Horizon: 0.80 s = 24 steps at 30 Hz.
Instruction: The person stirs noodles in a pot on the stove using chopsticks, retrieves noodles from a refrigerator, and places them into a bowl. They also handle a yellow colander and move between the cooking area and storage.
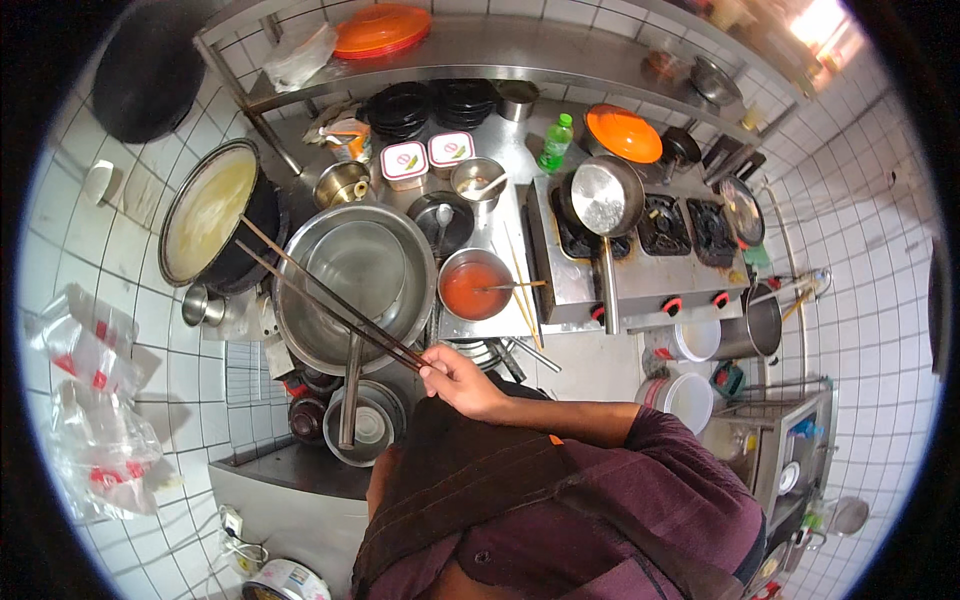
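Observation:
My right hand (459, 382) grips a pair of long dark cooking chopsticks (330, 309) near their thick ends. They stretch left, slightly spread, across a saucepan and a wide steel basin (289, 322). The tips reach the near side of a large dark pot (251, 251) of pale yellow liquid (214, 199); whether they touch the liquid I cannot tell. The long-handled steel saucepan (349, 390) lies over the basin. Right of the basin stands a steel bowl of red-orange liquid (469, 289) with a utensil in it. My left hand is out of view; only part of that arm shows.
A gas stove (645, 292) stands to the right, a steel pan (607, 191) on its left burner. Thin sticks (525, 304) lie beside it. Behind are lidded tubs (405, 161), a green bottle (556, 142) and a steel shelf (510, 45). Stacked bowls (364, 427) sit below the basin.

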### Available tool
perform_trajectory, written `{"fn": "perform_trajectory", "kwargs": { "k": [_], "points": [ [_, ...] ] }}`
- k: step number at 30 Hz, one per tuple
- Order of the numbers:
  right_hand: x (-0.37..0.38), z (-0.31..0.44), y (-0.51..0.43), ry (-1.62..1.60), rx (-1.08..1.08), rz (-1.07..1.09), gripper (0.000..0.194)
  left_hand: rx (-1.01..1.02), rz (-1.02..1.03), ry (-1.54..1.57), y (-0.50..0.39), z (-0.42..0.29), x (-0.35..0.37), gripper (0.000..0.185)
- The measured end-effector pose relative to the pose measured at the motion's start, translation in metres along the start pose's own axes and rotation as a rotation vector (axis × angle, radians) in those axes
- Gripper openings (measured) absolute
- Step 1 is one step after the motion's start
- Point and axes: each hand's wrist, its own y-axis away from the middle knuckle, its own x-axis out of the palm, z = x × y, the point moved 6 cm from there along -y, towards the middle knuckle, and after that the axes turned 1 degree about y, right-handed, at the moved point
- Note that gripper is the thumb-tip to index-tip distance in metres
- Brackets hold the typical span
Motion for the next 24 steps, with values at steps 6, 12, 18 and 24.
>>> {"fn": "perform_trajectory", "kwargs": {
  "k": [6, 12, 18, 24],
  "points": [
    [-0.015, -0.002, 0.013, -0.049, 0.075, -0.064, 0.012, 0.031, 0.002, 0.155, -0.024, 0.039, 0.018, 0.031],
    [-0.021, -0.006, 0.020, -0.026, 0.064, -0.109, 0.013, 0.062, 0.066, 0.148, -0.028, 0.031, 0.024, 0.028],
    [-0.027, -0.011, 0.024, -0.008, -0.010, -0.133, 0.014, 0.042, 0.087, 0.014, -0.015, -0.006, 0.011, 0.028],
    [-0.034, -0.006, 0.034, 0.082, -0.014, -0.137, 0.016, -0.011, 0.052, -0.138, 0.018, -0.091, -0.036, 0.028]
  ]
}}
